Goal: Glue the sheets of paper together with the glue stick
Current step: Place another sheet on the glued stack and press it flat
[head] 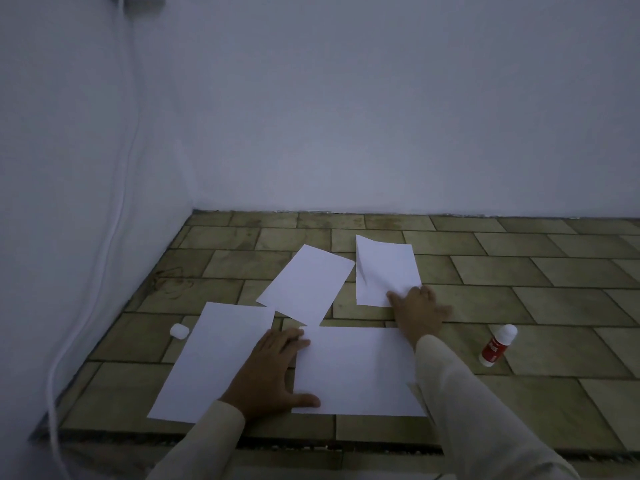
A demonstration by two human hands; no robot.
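Several white sheets of paper lie on a tiled surface. My left hand (272, 372) rests flat, fingers spread, across the near left sheet (207, 362) and the near middle sheet (356, 372). My right hand (420, 310) reaches forward and touches the near corner of the far right sheet (384, 268), whose left edge is curled up. Another sheet (306, 284) lies tilted between them. The glue stick (497, 344), red with a white end, lies on the tiles to the right of my right arm, untouched. A small white cap (179, 330) sits left of the near left sheet.
White walls meet in a corner at the left and back of the tiled surface (554, 289). A white cable (104, 237) hangs down the left wall. The tiled surface ends in a front edge just below my forearms.
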